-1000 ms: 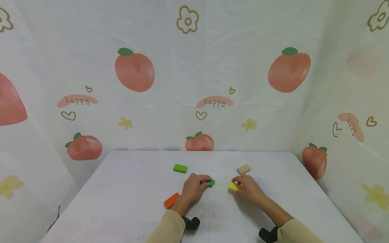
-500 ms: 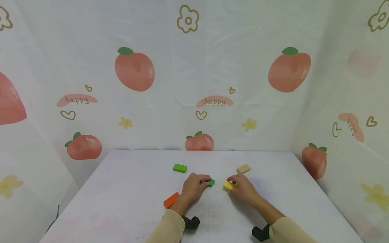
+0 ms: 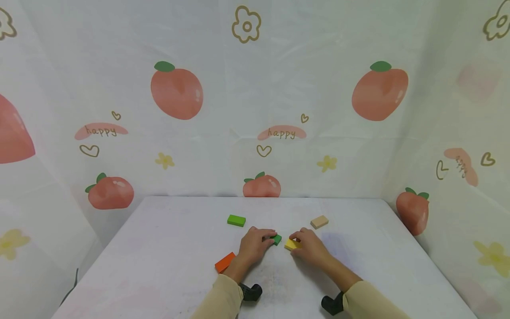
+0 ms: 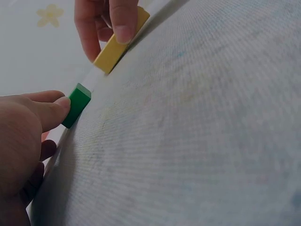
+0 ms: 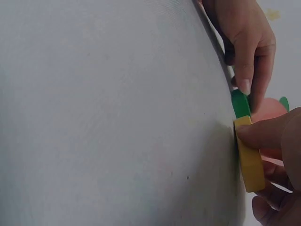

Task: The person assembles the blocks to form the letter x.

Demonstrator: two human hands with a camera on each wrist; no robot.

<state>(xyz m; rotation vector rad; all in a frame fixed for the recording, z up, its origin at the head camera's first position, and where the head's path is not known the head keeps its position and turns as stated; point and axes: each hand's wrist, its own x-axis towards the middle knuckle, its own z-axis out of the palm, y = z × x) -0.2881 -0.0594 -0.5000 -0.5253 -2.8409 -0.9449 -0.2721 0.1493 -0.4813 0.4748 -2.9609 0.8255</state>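
Observation:
In the middle of the table, my left hand pinches a dark green block between thumb and fingers; much of the block is hidden behind them in the head view. My right hand pinches a yellow block just to its right, with a small gap between the two blocks. In the left wrist view the yellow block lies long and flat-sided close over the table, and the green block shows its end face. From the right wrist, the yellow block overlaps the green one.
A light green block lies behind my left hand and a plain wooden block behind my right. An orange block sits beside my left wrist, partly covered by it. The white table meets a printed cloth backdrop at its far edge.
My right hand has moved left with the yellow block, narrowing the gap to the dark green block. The left hand and the other blocks have stayed where they were.

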